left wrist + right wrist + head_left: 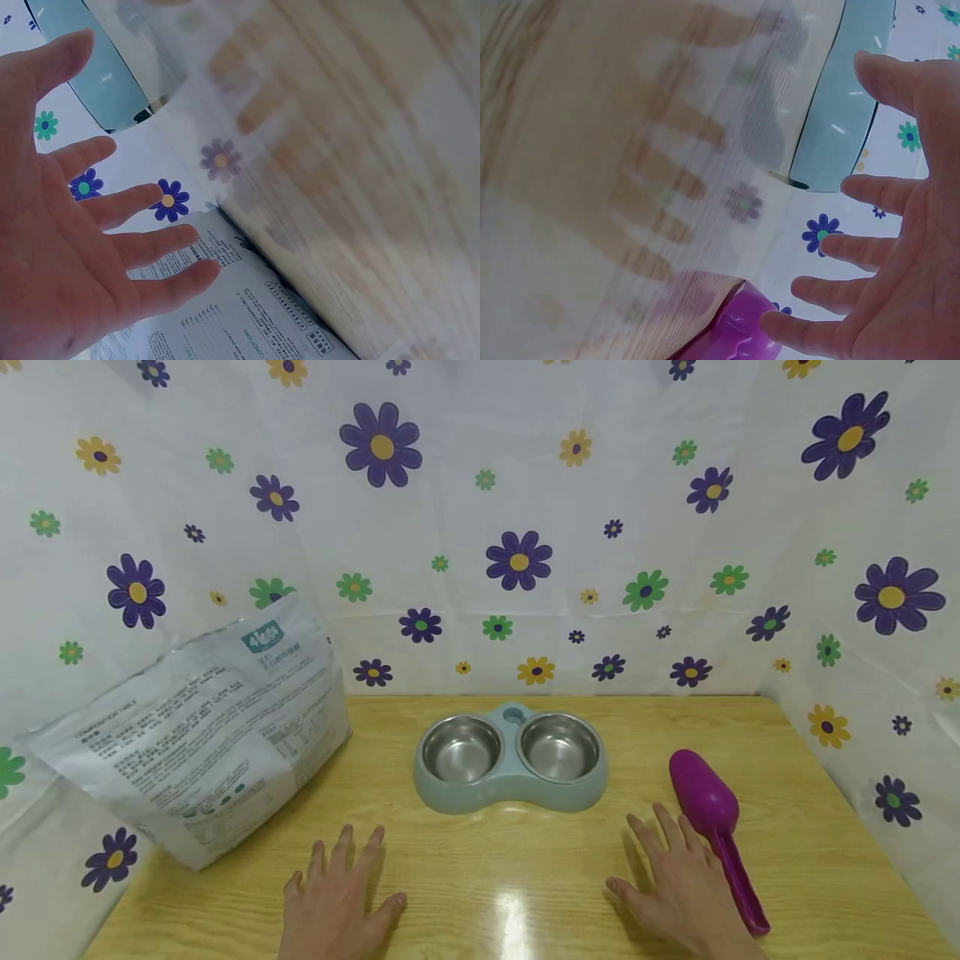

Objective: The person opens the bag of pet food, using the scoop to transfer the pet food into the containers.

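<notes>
In the head view my left hand [333,902] hovers over the front of the table with its fingers spread, holding nothing. A large white pet food bag [225,735] leans at the left, nearest to that hand. My right hand [678,885] is spread too, beside a purple scoop [705,802] whose handle [742,885] points towards me. Between and beyond the hands stands a pale blue double pet bowl [510,785] with two steel bowls. The left wrist view shows the left palm [67,247] near the bag [225,315]; the right wrist view shows the right palm [900,300] near the scoop [739,330].
The glossy wooden table [517,877] meets a white flowered cloth [450,510] at the back and both sides. The bag's upper left part rests near the left cloth. Inside, both steel bowls [461,752] show bare metal.
</notes>
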### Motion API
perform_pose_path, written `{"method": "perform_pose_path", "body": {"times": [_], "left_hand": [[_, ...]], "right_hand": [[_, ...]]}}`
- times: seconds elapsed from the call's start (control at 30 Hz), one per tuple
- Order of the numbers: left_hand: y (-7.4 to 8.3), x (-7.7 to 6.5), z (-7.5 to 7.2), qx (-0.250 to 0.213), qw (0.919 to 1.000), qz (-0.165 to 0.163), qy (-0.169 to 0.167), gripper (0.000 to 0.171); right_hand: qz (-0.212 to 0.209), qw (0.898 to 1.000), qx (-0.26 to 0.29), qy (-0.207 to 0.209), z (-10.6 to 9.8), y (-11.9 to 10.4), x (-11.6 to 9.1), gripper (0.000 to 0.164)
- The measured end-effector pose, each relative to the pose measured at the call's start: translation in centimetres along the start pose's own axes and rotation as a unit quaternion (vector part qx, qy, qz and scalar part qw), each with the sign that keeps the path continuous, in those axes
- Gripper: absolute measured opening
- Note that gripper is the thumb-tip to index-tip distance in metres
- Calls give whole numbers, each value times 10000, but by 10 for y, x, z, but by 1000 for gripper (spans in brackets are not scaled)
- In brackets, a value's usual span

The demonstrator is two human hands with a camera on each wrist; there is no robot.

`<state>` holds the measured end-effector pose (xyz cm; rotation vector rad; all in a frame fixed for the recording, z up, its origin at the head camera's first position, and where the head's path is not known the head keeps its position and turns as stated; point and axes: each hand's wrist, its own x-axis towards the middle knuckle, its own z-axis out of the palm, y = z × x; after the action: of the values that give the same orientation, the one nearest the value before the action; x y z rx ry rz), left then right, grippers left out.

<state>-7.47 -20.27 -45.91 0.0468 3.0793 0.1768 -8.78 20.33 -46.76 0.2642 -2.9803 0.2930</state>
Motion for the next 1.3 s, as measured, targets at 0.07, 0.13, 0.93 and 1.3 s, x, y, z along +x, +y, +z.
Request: {"method": "perform_pose_path", "body": {"times": [0.07,0.13,0.93,1.3], "left_hand": [[1,0,0,-5,10000,9,42,86],[2,0,1,-6,9999,33,114,86],[-49,37,-128,-537,9274,756,3623,56],[-78,50,-191,-215,8977,387,4383,53]], "right_hand": [[24,10000,-5,-22,0,0,0,84],[44,10000,5,-33,-1,0,-1,84],[-426,9949,703,586,4,-18,1,53],[85,9938,1110,5,-4,-26,-1,30]]}}
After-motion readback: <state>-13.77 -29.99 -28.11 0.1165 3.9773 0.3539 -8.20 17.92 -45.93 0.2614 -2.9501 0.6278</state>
